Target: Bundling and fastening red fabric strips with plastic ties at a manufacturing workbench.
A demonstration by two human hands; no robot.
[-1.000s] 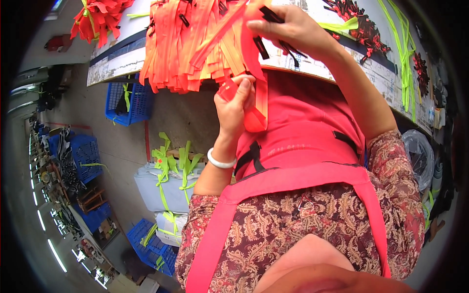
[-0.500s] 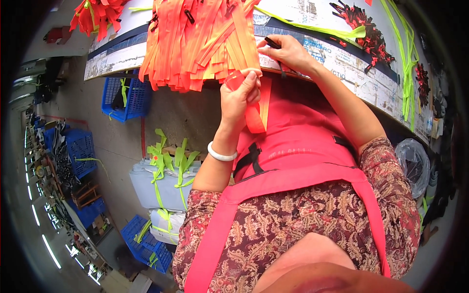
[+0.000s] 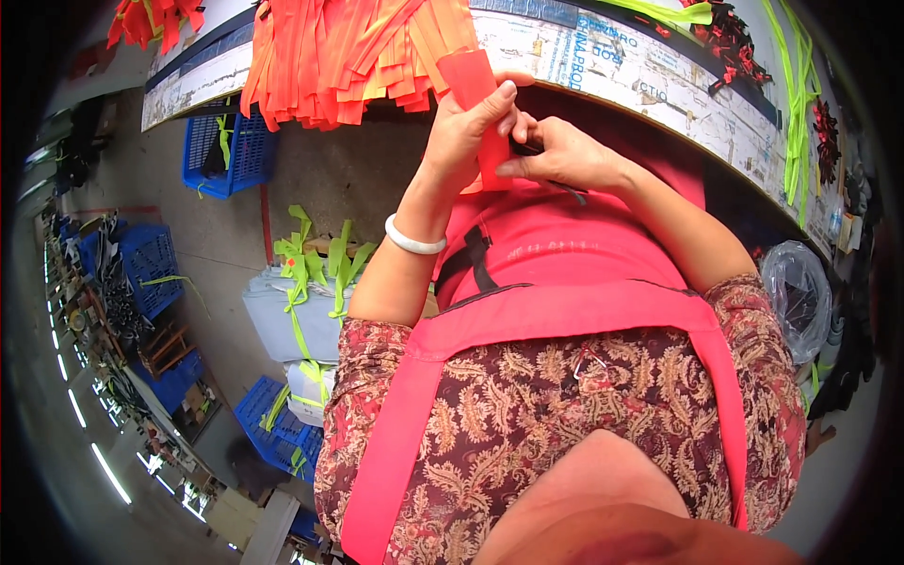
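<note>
Orange and red webbing strips (image 3: 348, 52) hang in a thick bundle over the front edge of the desk (image 3: 640, 75), whose far surface is cut off by the frame top. A pink apron (image 3: 565, 311) covers the lap below. The left hand (image 3: 461, 132) holds a red strap (image 3: 476, 89) upright just below the desk edge, its grip clenched on the strap with the thumb across the face. The right hand (image 3: 560, 155) pinches the strap's lower end; a small dark part there is mostly hidden by the fingers. A white bangle (image 3: 414, 243) sits on the left wrist.
</note>
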